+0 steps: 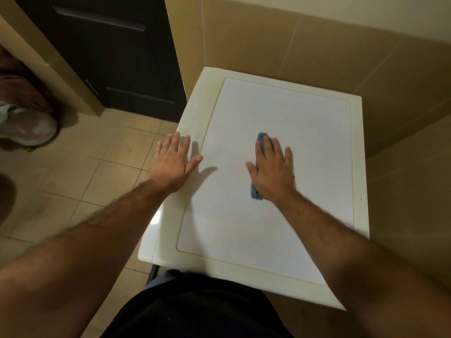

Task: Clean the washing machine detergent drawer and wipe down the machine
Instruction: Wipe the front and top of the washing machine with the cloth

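We see a blue cloth (260, 167) against the white top panel of the washing machine (280, 113), whose surrounding frame has yellowed to cream with a thin tan line tracing the panel's edge. Beige floor tiles (97, 172) with darker grout lie to the side, tan wall tiles (292, 45) behind, and a dark brown, nearly black door (109, 57) stands beyond.

no readable text, labels or numbers, washing machine top (268, 113) blank
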Demonstrator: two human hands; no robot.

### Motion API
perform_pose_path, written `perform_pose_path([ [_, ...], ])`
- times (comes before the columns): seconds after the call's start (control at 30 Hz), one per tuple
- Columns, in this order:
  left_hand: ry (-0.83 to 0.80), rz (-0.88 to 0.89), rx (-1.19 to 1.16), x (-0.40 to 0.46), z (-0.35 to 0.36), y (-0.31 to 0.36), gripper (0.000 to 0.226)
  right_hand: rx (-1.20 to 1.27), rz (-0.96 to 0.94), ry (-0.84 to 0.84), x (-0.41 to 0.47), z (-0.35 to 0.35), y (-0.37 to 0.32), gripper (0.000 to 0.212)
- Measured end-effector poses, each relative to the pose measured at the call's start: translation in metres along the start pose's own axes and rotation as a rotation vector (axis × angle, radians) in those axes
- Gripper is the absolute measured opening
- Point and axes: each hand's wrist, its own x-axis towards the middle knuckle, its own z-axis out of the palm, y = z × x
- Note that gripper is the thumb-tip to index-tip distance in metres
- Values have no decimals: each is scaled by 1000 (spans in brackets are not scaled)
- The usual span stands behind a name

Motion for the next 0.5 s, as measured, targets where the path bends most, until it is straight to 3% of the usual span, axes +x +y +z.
perform_pose_path([
  [0.13,-12,42,9,-3,7,13,88,44,99,13,23,-3,-26,69],
  [0.23,-21,53,11,-2,11,20,87,49,-13,11,-1,-1,-41,72],
  [0.37,-2,57,6,-2,14,25,85,51,-158,-2,-45,8,-5,72],
  [0.5,20,56,-14,-2,14,34,96,34,-29,5,-18,5,42,71],
])
